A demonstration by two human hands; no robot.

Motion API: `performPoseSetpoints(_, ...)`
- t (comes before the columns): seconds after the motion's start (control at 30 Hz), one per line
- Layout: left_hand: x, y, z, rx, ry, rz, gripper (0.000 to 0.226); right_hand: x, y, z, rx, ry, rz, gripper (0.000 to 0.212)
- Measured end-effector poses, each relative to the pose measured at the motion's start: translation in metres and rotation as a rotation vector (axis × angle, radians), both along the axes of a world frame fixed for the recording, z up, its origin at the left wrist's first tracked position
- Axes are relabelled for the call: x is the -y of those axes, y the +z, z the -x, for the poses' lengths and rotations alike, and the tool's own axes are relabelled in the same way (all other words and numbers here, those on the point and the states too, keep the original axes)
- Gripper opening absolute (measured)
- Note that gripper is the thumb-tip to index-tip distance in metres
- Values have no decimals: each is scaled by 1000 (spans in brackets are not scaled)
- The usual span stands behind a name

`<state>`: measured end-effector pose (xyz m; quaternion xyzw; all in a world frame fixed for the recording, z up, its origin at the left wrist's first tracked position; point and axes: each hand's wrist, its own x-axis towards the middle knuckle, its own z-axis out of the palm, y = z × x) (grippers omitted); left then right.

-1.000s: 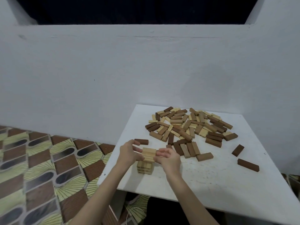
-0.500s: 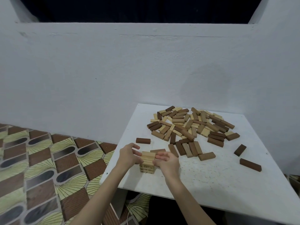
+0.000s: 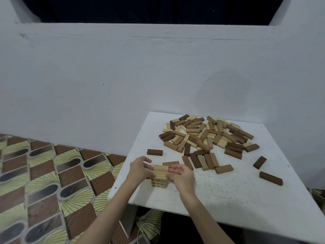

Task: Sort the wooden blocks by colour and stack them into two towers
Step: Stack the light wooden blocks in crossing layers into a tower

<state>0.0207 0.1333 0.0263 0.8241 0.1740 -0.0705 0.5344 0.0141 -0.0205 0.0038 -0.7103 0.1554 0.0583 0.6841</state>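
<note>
From the head camera, a short light-wood tower stands near the front left corner of the white surface, its layers crossed one over another. The left hand cups the tower's left side with the fingers curled against the upper blocks, and the right hand does the same on the right side, fingers bent inward and touching the top layers; both seem to be gripping the stack, though the exact contact of the thumbs is hidden behind the blocks. Just behind the tower lies a single mid-brown block flat on the surface. A dark brown block lies alone farther back on the left. The mixed pile of blocks, pale, tan and dark brown jumbled together, spreads over the far half of the surface. Apart from it on the right lie two dark blocks, one tilted upward, one nearer the edge. Left of the surface the floor shows patterned tiles in brown and yellow-green, and a plain white wall rises behind everything.
</note>
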Motion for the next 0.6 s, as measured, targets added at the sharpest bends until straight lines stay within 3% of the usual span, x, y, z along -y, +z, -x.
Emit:
performPoseSetpoints(0.23,-1,-2,-1,6,3,-1,48,1,-3,-3,5,-8,-8,32)
performPoseSetpoints(0.4,-6,3,0,160,86,-182,32,5,-3,-4,66,-78,45,23)
performPoseSetpoints(0.43,-6,0,1,174,93,-141,34,4,-2,-2,88,-86,52,22)
performPoseSetpoints(0.53,-2,-15,13,176,86,263,49,-1,-3,10,145,-74,13,26)
performPoseSetpoints(0.6,3,-30,21,154,79,382,57,-6,-5,19,146,-52,-31,34)
